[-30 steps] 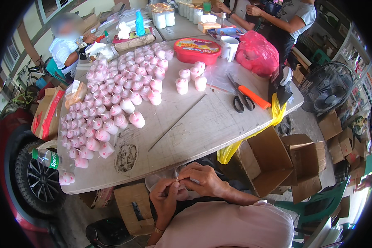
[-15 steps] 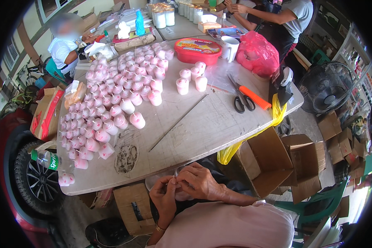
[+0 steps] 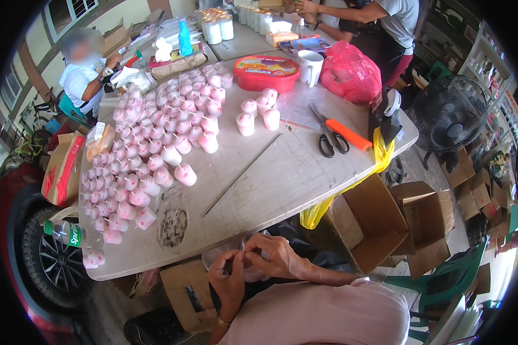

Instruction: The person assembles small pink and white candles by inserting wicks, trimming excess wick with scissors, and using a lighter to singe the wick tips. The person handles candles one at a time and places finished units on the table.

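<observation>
Evidently the left hand (image 3: 227,277) and the right hand (image 3: 276,259) are brought together at the table's (image 3: 282,183) near edge, the fingers of each pinched; whether anything small is clamped between them cannot be told. Just below them, one pale translucent container (image 3: 213,256) is partly covered, its contents mostly hidden. On the left, pink-and-white cups (image 3: 155,163) with wick-like stems are massed too densely for a sure count; five more are grouped near the middle, and two are seen at the near left corner. Beyond the five, one red tub (image 3: 263,84) is topped by a lid, its contents hidden. To its right are set one white mug (image 3: 308,70) and one pink plastic bag (image 3: 351,75), its filling unclear. At the far end, glass jars (image 3: 213,33) filled with white are clustered. On the right, one pair of scissors (image 3: 332,133) is laid beside one orange-handled tool (image 3: 349,134).
</observation>
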Tool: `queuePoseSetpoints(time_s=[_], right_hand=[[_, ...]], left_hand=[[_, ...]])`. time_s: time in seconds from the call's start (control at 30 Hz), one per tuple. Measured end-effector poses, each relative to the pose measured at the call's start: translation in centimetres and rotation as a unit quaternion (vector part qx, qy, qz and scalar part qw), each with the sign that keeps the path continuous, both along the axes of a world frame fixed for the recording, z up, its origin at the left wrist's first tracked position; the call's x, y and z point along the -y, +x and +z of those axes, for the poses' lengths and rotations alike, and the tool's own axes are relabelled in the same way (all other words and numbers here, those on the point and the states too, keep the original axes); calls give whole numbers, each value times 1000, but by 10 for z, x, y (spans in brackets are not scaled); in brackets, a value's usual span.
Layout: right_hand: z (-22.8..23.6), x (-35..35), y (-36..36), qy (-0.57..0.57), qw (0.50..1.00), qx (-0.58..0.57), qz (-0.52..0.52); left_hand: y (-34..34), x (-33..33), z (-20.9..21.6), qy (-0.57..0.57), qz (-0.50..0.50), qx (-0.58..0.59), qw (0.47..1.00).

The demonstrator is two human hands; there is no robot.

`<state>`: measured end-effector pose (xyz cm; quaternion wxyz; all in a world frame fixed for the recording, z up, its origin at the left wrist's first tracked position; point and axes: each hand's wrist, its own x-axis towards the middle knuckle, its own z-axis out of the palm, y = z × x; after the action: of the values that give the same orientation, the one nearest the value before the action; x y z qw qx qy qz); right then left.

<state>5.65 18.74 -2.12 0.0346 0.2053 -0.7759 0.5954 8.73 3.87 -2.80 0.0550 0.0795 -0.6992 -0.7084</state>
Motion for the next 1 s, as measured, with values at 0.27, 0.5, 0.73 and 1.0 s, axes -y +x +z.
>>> queuePoseSetpoints(time_s=[0.27, 0.5, 0.73, 1.0], right_hand=[[-2, -4, -4, -24, 998, 37, 48], [5, -15, -5, -33, 999, -13, -27], [-9, -17, -4, 6, 997, -73, -19], [6, -18, 5, 115, 963, -227, 92]], left_hand=[[2, 6, -1, -1, -43, 20, 999], [2, 16, 6, 45, -130, 60, 989], [11, 22, 4, 290, -88, 79, 950], [5, 11, 0, 101, -127, 85, 983]])
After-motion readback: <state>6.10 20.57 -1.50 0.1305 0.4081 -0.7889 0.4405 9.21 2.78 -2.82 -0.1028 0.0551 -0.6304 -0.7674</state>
